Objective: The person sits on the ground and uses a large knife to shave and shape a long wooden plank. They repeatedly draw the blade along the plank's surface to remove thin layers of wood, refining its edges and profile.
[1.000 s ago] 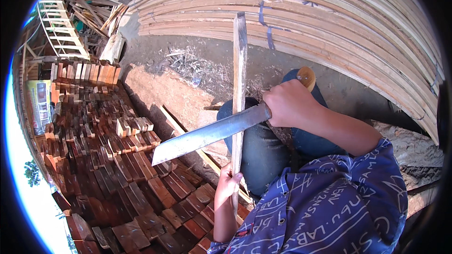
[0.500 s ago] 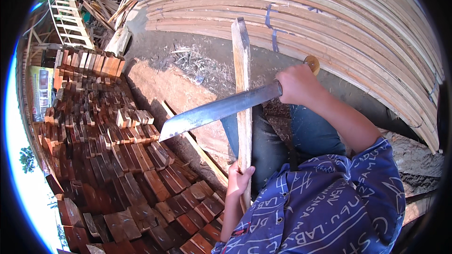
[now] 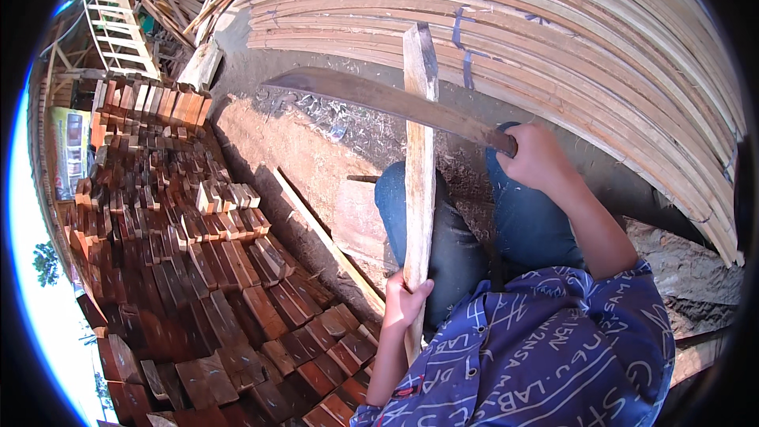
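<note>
My left hand [image 3: 405, 301] is closed around the lower part of a long, pale wooden stick [image 3: 420, 205], which stands up in front of my knees with its cut end pointing away from me. In my closed right hand [image 3: 541, 156] is the handle of a machete [image 3: 356, 93], mostly hidden by the fingers. Its broad, dull blade passes across the upper part of the stick and reaches left over the ground. Whether the edge touches the wood I cannot tell.
Stacked reddish-brown wood blocks [image 3: 213, 312] fill the left side. Bundled long slats [image 3: 348, 24], tied with blue strips, curve across the far side and right. Wood shavings [image 3: 316, 111] lie on the ground ahead. A pale batten [image 3: 328, 241] lies beside the blocks; a ladder [image 3: 118, 24] leans far left.
The machete has swung away from me, from pointing near-left across the middle of the stick to crossing its upper part. My right hand has moved nearer and right; the stick has shifted slightly right.
</note>
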Motion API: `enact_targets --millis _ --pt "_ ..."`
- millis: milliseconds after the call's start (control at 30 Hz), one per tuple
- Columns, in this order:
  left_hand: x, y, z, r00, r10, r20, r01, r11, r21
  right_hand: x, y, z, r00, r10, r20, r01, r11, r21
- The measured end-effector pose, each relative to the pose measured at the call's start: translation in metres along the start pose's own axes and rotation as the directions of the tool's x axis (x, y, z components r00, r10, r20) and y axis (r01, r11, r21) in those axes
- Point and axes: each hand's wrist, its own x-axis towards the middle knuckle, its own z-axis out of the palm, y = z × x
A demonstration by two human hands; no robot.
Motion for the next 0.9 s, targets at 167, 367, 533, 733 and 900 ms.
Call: enact_targets --millis 167,367,533,733,900 --pt "-0.004 0.009 0.004 0.998 -0.040 -0.056 0.046 0.994 0.100 -0.014 -0.021 0.020 0.965 -0.194 0.178 0.217 0.968 -0.123" --pt "-0.004 -0.003 0.003 0.998 0.032 -0.062 -0.033 0.999 -0.005 0.011 -0.019 0.035 0.936 -0.342 0.082 0.351 0.916 -0.192" --pt "-0.005 -0.004 0.001 1.000 -0.013 -0.014 0.011 0.996 -0.091 0.033 -0.018 0.033 0.920 -0.391 0.036 0.387 0.887 -0.251" --pt "-0.005 0.003 0.004 0.999 -0.005 -0.038 0.001 0.995 -0.097 0.045 -0.018 0.021 0.940 -0.341 0.032 0.334 0.892 -0.305" --pt "-0.008 -0.009 0.000 0.998 -0.022 -0.051 0.019 0.998 -0.059 0.088 0.011 -0.033 0.963 0.053 -0.265 -0.069 0.996 -0.055"
